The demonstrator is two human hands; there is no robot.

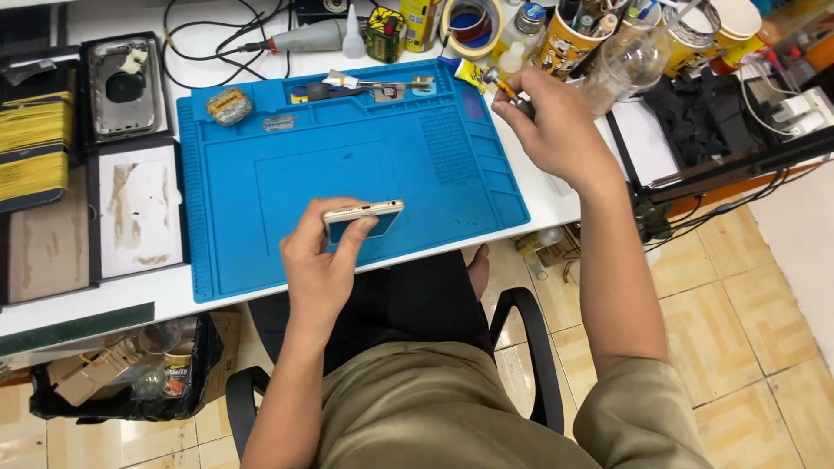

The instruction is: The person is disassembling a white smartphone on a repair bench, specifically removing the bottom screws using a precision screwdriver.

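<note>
My left hand (320, 260) grips a gold-edged smartphone (365, 217), holding it on edge above the front part of the blue silicone work mat (261, 174). My right hand (552, 122) is raised over the mat's back right corner, fingers closed around a small screwdriver-like tool (506, 89) with a yellow tip. A yellow glue tube (465, 71) lies just beside that tool.
A phone back shell (124, 85) rests in a black tray at the left, above a white box lid (139, 211). Tape roll (471, 24), bottles and cups of tools crowd the back edge. A rotary tool (304, 36) lies behind the mat. An office chair is below.
</note>
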